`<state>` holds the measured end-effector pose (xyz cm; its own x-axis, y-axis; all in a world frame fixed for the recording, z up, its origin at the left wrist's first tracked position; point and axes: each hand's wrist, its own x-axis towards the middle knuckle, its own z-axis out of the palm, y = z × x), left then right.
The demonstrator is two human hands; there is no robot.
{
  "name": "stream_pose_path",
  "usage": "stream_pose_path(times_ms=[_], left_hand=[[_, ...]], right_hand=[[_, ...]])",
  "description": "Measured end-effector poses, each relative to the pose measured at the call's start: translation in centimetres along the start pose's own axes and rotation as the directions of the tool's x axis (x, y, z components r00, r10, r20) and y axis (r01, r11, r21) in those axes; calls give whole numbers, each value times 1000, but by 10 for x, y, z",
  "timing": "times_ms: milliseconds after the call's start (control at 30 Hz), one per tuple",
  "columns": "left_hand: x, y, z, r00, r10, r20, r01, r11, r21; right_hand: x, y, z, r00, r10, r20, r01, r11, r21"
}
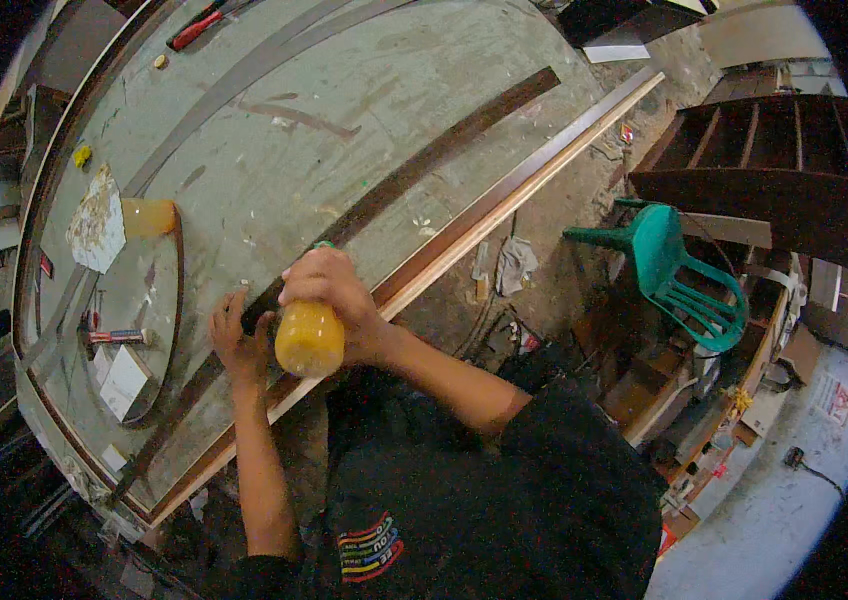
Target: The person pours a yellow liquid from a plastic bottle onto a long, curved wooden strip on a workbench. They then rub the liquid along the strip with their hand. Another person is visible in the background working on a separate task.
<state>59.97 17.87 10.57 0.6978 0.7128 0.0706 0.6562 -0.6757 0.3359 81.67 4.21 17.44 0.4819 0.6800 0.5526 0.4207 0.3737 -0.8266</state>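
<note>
My right hand (319, 285) is wrapped around a clear bottle of yellow liquid (310, 340). The bottle is tipped, with its base toward me and its green top pointing at the worktable (234, 170). A long, dark, flat strip (444, 150) runs diagonally across the tabletop, passing under the bottle's top. Just left of the bottle, my left hand (239, 335) has its fingers on one side of this strip and its thumb on the other. Whether any liquid is coming out is hidden by my right hand.
A wooden edging (524, 190) borders the table's near side. Toward the left lie a jar of amber stuff (149, 217), a stained white piece (99, 222), a hammer (119, 336) and a white block (126, 383). Right of the table stands a green plastic chair (664, 265).
</note>
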Motion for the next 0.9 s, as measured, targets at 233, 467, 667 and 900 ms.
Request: stream_pose_path(times_ms=[233, 467, 667, 900], left_hand=[[9, 23, -1, 990, -140, 36, 141, 989, -40], [5, 36, 1, 983, -182, 17, 181, 982, 53], [7, 63, 3, 947, -318, -48, 321, 944, 83], [-4, 56, 20, 919, -381, -100, 383, 924, 2]], right_hand=[[-10, 56, 17, 909, 347, -233, -344, 937, 55], [-6, 118, -38, 857, 415, -306, -441, 898, -17], [43, 171, -195, 864, 292, -410, -305, 952, 34], [112, 202, -359, 871, 137, -472, -204, 974, -94]])
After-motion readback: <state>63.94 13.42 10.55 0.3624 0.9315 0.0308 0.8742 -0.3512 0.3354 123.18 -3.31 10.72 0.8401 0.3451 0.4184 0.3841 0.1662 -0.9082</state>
